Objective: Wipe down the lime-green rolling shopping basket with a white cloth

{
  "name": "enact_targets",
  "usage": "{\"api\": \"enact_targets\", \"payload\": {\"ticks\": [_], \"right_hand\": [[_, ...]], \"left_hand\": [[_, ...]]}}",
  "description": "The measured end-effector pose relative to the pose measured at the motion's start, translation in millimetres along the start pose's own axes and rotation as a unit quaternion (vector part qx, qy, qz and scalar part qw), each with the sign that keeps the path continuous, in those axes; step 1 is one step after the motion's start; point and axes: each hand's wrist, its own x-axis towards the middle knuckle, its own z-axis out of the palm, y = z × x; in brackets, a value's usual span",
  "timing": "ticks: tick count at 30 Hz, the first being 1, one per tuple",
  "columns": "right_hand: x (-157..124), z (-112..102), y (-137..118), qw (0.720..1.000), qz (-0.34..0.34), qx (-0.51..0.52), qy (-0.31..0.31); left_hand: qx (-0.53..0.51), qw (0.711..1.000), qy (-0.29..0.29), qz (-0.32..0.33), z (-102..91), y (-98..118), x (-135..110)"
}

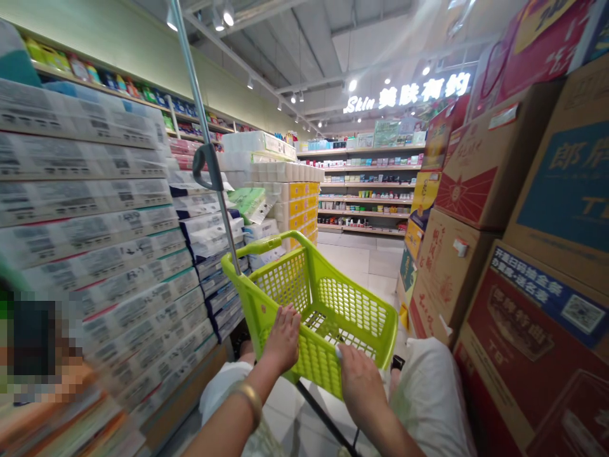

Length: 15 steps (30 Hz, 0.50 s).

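Note:
A lime-green plastic shopping basket (361, 317) with a latticed wall stands low in front of me, empty inside. My left hand (283, 339) curls over its near rim, fingers hooked into the basket. My right hand (359, 381) grips the same rim a little to the right, fingers closed on the edge. A gold bangle (250, 397) sits on my left wrist. A metal pull handle (209, 165) with a grey grip rises from the basket's far left corner, tilted up and left.
Stacked packs of tissue (104, 254) fill the left side of the aisle. Cardboard cartons (518, 254) are piled high on the right. The tiled floor (366, 266) runs ahead to cosmetics shelves (366, 190) under a lit sign. Paper roll stacks (290, 190) stand mid-aisle.

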Motion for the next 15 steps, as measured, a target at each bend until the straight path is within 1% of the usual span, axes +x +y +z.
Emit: {"api": "enact_targets", "payload": {"ticks": [2, 4, 7, 9, 10, 12, 15], "right_hand": [[3, 6, -5, 0.999, -0.006, 0.030, 0.022], [5, 10, -9, 0.997, -0.016, 0.073, 0.038], [6, 11, -12, 0.987, -0.048, 0.144, 0.051], [5, 6, -12, 0.977, -0.079, 0.192, 0.057], [4, 2, -12, 0.970, -0.093, 0.216, 0.059], [1, -5, -9, 0.957, -0.110, 0.259, 0.064], [-4, -13, 2, 0.948, -0.102, 0.287, 0.087]], "left_hand": [[0.015, 1.000, -0.020, -0.003, -3.3, -8, 7], [0.033, 0.999, -0.021, -0.022, -6.1, -14, 12], [0.040, 0.996, 0.014, -0.074, -6.4, -15, 15], [0.013, 0.996, 0.041, -0.079, -3.9, -10, 10], [-0.010, 0.997, 0.050, -0.064, -2.3, -5, 6], [-0.059, 0.997, 0.054, -0.010, 0.6, 9, -5], [-0.115, 0.991, 0.038, 0.064, 3.1, 34, -23]]}}
